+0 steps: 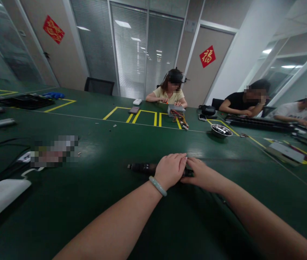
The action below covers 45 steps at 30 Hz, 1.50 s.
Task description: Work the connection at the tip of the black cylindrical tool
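Note:
A long black tool that looks like an electric screwdriver (142, 167) lies level just over or on the green tabletop, its narrow tip pointing left. Wrapped over its middle is my left hand (170, 168), with a pale green bangle (158, 186) on the wrist. My right hand (200, 174) closes around the tool's right end, its fingertips against the left hand. A thin dark cord (224, 201) shows below my right forearm. Both palms and much of the tool's body are hidden.
A metal bowl (221, 130) stands beyond my right hand. Across the table, a person (171, 92) sits behind a metal box with coloured wires (176, 110). Two more people sit at right. A white power strip (3, 198) and dark cables lie at left.

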Tool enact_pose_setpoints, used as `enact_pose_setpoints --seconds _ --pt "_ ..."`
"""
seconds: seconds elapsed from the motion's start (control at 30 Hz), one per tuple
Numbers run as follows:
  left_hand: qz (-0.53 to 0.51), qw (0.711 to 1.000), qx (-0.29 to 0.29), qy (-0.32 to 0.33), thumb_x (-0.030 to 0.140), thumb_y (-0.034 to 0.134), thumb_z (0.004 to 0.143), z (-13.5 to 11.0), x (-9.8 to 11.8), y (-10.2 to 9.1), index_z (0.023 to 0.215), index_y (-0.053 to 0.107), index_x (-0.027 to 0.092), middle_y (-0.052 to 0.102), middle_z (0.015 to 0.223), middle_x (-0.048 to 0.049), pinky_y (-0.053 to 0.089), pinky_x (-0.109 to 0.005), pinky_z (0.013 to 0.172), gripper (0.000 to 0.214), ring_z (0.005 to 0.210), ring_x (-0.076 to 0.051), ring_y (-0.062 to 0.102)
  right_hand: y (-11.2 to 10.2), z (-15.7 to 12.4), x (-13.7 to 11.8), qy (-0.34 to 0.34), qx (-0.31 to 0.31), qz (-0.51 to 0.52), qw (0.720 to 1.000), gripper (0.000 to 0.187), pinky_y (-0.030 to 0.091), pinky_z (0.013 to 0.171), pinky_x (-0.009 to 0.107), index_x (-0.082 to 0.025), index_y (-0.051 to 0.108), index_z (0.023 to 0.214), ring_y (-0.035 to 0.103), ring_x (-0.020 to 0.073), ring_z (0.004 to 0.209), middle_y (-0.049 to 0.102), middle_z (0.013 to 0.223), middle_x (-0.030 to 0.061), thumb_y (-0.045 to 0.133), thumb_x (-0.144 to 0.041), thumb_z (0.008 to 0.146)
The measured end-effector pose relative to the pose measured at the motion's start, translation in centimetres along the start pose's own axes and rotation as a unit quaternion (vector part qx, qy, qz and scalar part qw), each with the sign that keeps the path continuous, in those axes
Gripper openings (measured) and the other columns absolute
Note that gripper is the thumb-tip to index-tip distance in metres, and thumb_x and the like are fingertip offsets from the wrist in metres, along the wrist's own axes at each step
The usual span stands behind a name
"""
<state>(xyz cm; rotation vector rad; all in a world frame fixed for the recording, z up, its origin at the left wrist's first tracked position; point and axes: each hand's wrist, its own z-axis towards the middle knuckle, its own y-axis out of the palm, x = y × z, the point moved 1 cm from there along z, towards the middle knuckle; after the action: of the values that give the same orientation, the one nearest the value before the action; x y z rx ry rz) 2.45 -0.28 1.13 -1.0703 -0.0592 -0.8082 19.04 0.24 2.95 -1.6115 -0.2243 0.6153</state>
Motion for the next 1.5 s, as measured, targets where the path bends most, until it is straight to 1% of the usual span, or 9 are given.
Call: enact_pose_setpoints --seconds 0.13,0.3,0.53,0.73,0.93,1.07,1.23,1.37,1.5 --pt "0.015 1.000 -0.023 -0.014 0.037 0.020 0.100 0.0 -0.1 0.3 0.108 0.061 0.021 0.067 0.102 -0.0039 0.045 -0.032 0.084 0.045 0.092 -0.018 0.061 -2.5 -4.1 3.3 0.152 -0.096 -0.010 0.984 0.057 0.046 0.074 0.034 -0.018 0.052 0.115 0.062 0.0253 0.087 0.063 0.099 0.0104 0.061 -0.057 0.074" --pt "0.038 0.997 -0.069 -0.017 0.044 0.021 0.098 0.1 -0.2 0.5 0.088 0.064 0.019 0.067 0.083 -0.0043 0.046 -0.031 0.072 0.050 0.074 -0.017 0.062 -1.3 -6.7 3.0 0.213 -0.200 0.123 0.949 0.042 0.043 0.046 0.023 -0.021 0.046 0.107 0.063 0.0151 0.057 0.064 0.091 0.0051 0.062 -0.044 0.076" --pt "0.039 0.995 -0.090 0.017 0.045 0.033 0.096 0.3 -0.6 0.3 0.097 0.064 0.021 0.067 0.088 -0.0027 0.047 -0.030 0.074 0.039 0.080 -0.016 0.062 0.9 -4.0 0.0 0.222 -0.181 0.179 0.941 0.023 0.042 0.043 0.020 -0.019 0.049 0.100 0.062 0.0139 0.051 0.066 0.070 0.0019 0.054 -0.028 0.080" --pt "0.051 0.989 -0.108 0.091 0.048 0.056 0.085 0.2 -0.1 0.3 0.116 0.058 0.026 0.063 0.111 -0.0021 0.044 -0.034 0.088 0.039 0.100 -0.019 0.058 0.0 -3.1 1.1 0.140 -0.133 0.015 0.981 0.038 0.031 0.045 0.024 -0.019 0.060 0.071 0.058 0.0164 0.055 0.063 0.063 0.0025 0.059 -0.057 0.074" --pt "0.082 0.983 -0.126 0.105 0.031 0.055 0.087 -0.3 1.4 1.8 0.104 0.060 0.022 0.063 0.102 -0.0032 0.041 -0.035 0.088 0.019 0.098 -0.020 0.057 0.5 -4.2 2.6 0.119 -0.149 -0.003 0.982 0.043 0.028 0.047 0.025 -0.021 0.067 0.067 0.054 0.0152 0.053 0.063 0.061 0.0020 0.058 -0.063 0.073" --pt "0.096 0.982 -0.137 0.085 0.028 0.053 0.088 -0.3 1.5 2.4 0.101 0.058 0.021 0.061 0.100 -0.0041 0.043 -0.034 0.084 0.016 0.095 -0.020 0.057 0.5 -4.1 3.5 0.124 -0.172 0.132 0.968 0.036 0.034 0.048 0.023 -0.020 0.067 0.073 0.057 0.0137 0.056 0.064 0.063 0.0009 0.059 -0.055 0.076" --pt "0.073 0.975 -0.167 0.124 0.029 0.056 0.086 0.3 0.9 1.9 0.104 0.057 0.023 0.060 0.103 -0.0024 0.044 -0.032 0.083 0.019 0.096 -0.019 0.056 1.2 -3.2 4.4 0.147 -0.202 0.345 0.905 0.032 0.038 0.043 0.017 -0.018 0.062 0.084 0.058 0.0087 0.054 0.070 0.083 0.0026 0.062 -0.049 0.076" --pt "0.070 0.974 -0.177 0.119 0.030 0.058 0.084 0.6 0.5 1.5 0.104 0.058 0.023 0.058 0.102 -0.0028 0.045 -0.031 0.083 0.021 0.096 -0.019 0.056 2.9 -2.3 4.3 0.159 -0.121 0.432 0.879 0.030 0.042 0.046 0.016 -0.017 0.057 0.081 0.058 0.0068 0.054 0.069 0.082 0.0024 0.063 -0.045 0.077" --pt "0.072 0.976 -0.174 0.107 0.031 0.058 0.084 0.6 -0.1 1.2 0.104 0.057 0.024 0.058 0.104 -0.0023 0.045 -0.031 0.082 0.021 0.097 -0.019 0.055 3.6 -1.9 4.5 0.169 -0.031 0.416 0.893 0.025 0.041 0.045 0.015 -0.016 0.055 0.080 0.057 0.0065 0.054 0.068 0.078 0.0018 0.063 -0.040 0.078"
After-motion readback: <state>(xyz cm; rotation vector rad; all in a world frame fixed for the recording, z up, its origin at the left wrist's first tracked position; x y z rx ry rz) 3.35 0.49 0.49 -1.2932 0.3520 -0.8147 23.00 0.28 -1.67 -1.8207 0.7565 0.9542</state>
